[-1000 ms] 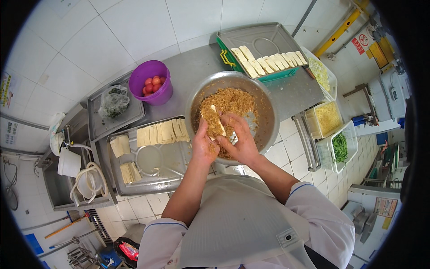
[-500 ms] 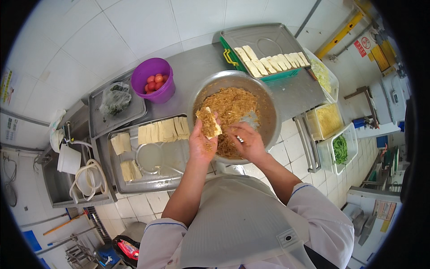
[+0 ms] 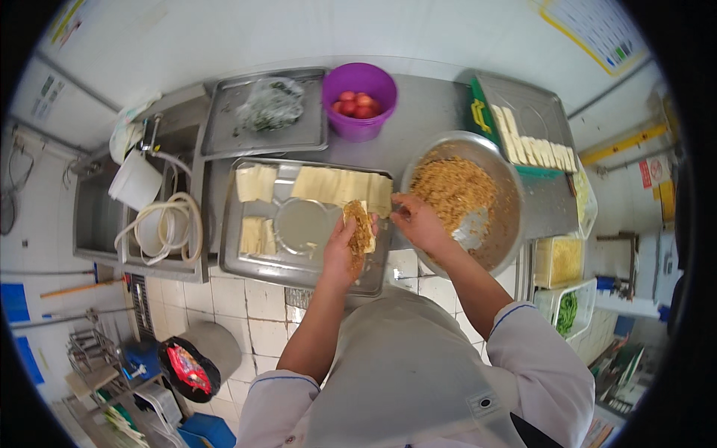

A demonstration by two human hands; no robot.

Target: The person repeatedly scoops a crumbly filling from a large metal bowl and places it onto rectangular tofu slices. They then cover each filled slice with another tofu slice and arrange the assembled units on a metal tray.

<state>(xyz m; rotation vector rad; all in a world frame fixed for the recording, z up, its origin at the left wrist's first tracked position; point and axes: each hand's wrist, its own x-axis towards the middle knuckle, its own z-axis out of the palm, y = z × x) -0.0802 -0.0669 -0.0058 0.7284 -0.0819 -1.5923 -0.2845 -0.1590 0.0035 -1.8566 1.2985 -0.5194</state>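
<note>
My left hand (image 3: 342, 250) is closed around a pale, tofu-like slice (image 3: 370, 237) with brown minced filling (image 3: 357, 220) spread over it. It hovers above the right end of a metal tray (image 3: 321, 280). My right hand (image 3: 420, 222) is between that tray and the big steel bowl, its fingers bent and apart, with nothing visible in them. Its fingertips come close to the end of a row of pale slices (image 3: 340, 185); whether they touch is unclear. The steel bowl (image 3: 510, 168) holds more brown filling (image 3: 455, 187). Two smaller stacks of slices occupy the tray's left side.
Behind the tray stand a purple bucket (image 3: 358, 131) of tomatoes and another tray (image 3: 317, 138) with a plastic bag. At back right, a metal tray (image 3: 534, 104) of filled-looking pale pieces rests on a green crate (image 3: 480, 112). A sink (image 3: 97, 224) with a coiled hose is at left.
The view has swung left. My left hand has carried the filled slice from over the bowl to over the tray. My right hand has left the bowl and reached toward the row of slices.
</note>
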